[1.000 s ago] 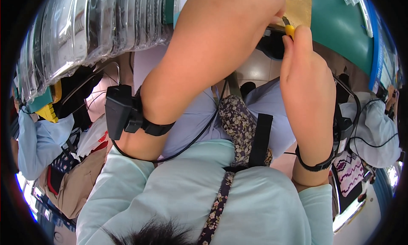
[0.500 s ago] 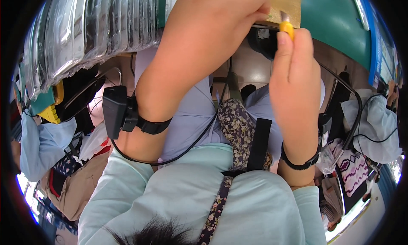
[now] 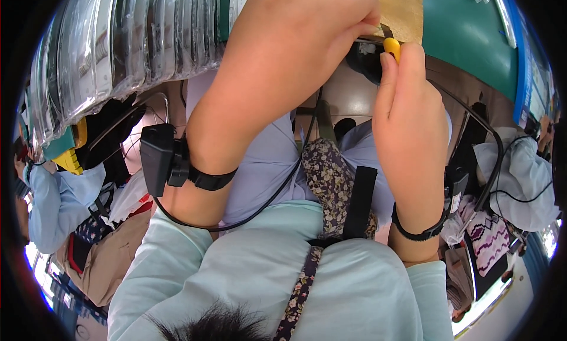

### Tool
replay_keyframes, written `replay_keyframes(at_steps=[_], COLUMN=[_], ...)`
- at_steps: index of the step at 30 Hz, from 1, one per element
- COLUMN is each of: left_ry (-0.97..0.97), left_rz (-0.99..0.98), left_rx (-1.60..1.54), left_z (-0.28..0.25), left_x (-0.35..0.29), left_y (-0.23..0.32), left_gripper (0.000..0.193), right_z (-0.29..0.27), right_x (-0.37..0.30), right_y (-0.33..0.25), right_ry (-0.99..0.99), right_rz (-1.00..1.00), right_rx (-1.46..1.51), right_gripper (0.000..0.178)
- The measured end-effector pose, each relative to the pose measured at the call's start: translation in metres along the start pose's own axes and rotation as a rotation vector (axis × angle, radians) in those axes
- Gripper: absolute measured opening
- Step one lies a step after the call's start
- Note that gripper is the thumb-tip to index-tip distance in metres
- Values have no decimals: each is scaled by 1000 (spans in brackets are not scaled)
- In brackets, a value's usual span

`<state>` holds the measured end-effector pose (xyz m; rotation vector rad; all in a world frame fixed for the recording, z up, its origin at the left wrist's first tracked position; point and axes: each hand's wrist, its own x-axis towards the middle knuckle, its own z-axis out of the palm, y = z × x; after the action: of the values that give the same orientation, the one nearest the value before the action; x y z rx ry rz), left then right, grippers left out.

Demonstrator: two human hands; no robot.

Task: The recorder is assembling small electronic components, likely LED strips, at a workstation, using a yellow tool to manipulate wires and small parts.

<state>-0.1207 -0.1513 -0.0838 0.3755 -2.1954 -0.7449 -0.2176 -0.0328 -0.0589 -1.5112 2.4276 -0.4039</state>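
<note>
One yellow tool (image 3: 391, 48), protruding from right grip (image 3: 409, 107)

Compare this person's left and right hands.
The left hand slants rightward; the right hand points mostly up the picture. The left hand is cut off by the top edge, while the right hand lies inside, gripping a yellow-handled tool. Both are bare, close to the tan board.
</note>
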Motion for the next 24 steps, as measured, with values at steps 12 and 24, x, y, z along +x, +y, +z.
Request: replay_keyframes(at_steps=[12,24], left_ry=[-14,-63], left_rz=[33,-33], left_rx=[8,147], left_z=[-2,-6], left_x=[-1,-2], left_y=[-3,0], left_gripper=[9,9], right_z=[-2,0], right_x=[14,11], right_y=[19,21], right_ry=[333,66], right_rz=[74,43], right_rx=[370,768], right_gripper=[24,33])
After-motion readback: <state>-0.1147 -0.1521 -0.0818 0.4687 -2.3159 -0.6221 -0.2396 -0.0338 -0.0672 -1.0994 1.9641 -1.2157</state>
